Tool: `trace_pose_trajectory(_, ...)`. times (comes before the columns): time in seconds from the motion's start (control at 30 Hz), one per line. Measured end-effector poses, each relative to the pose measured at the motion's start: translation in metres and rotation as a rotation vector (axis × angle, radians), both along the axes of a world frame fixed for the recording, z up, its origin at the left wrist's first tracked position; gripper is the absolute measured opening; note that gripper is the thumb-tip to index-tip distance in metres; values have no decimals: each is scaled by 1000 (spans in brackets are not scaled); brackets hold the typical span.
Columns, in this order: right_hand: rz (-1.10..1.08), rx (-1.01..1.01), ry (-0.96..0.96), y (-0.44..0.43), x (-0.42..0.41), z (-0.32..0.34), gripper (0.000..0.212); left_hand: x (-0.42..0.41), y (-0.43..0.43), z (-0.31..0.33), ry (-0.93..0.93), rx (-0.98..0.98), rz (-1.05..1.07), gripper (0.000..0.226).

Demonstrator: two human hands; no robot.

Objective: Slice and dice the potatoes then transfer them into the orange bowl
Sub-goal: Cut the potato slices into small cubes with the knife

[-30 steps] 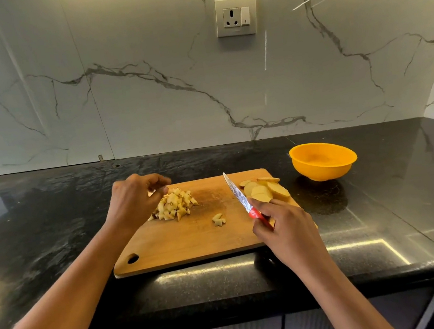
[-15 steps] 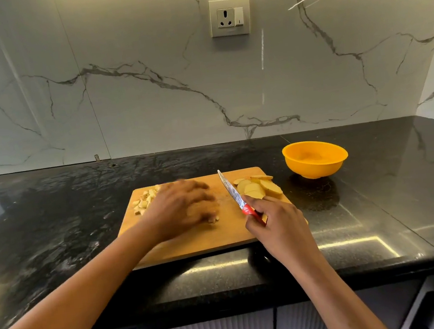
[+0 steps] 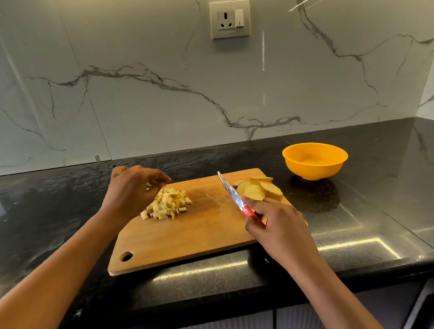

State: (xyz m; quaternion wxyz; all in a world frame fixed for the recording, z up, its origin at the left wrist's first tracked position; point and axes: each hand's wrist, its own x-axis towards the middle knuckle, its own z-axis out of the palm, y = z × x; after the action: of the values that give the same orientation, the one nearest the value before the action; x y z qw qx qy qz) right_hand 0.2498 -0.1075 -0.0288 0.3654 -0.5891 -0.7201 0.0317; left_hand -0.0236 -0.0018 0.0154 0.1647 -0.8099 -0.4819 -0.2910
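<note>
A wooden cutting board (image 3: 205,234) lies on the black counter. On its left part sits a pile of diced potato (image 3: 167,205). My left hand (image 3: 131,192) hovers just above and behind the pile, fingers loosely curled, with nothing seen in them. Several potato slices (image 3: 257,188) lie overlapped at the board's far right corner. My right hand (image 3: 279,228) grips the red handle of a knife (image 3: 232,192), whose blade points away from me, just left of the slices. The orange bowl (image 3: 316,161) stands on the counter to the right of the board and looks empty.
The black stone counter (image 3: 53,227) runs left and right of the board, and its front edge is near my body. A marble wall with a socket (image 3: 230,19) rises behind it. A side wall closes the far right corner.
My left hand went from the pile to the stray dice at the board's middle, then back to the pile. The stray pieces are gone from the middle. The knife hand barely moved.
</note>
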Motion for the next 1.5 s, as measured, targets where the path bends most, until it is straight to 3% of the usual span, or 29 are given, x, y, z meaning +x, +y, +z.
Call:
trace_pose_trajectory(0.1, -14, 32, 32, 1, 1, -1, 43, 0, -2, -2, 42, 4, 138, 25)
trace_pose_trajectory(0.17, -53, 72, 63, 5, 4, 0, 41, 9, -4, -3, 97, 54, 120, 21)
trace_pose_trajectory(0.27, -117, 78, 79, 14, 9, 7, 41, 38, -4, 3, 148, -12, 65, 38)
trace_pose_trajectory(0.4, -145, 34, 80, 19, 13, 11, 42, 93, 28, 3, 324, -319, -59, 45)
trace_pose_trajectory(0.5, -147, 0, 70, 21, 12, 10, 43, 126, 52, 3, 253, -627, -139, 55)
trace_pose_trajectory(0.6, -152, -2, 34, 22, 13, 8, 44, 143, 65, 6, 224, -768, -196, 50)
trace_pose_trajectory(0.83, -153, 10, 24, 20, 15, 7, 46, 148, 74, 10, 206, -711, -205, 29)
trace_pose_trajectory(1.03, -144, -2, 37, 14, 14, 6, 51, 102, 44, 24, 140, -574, -213, 29)
trace_pose_trajectory(1.27, -124, 27, 25, 3, -3, 8, 44, 52, -4, 6, 111, -709, -422, 39)
trace_pose_trajectory(1.5, -91, -13, -95, -14, -10, 10, 44, 33, -9, -6, -2, -530, -473, 39)
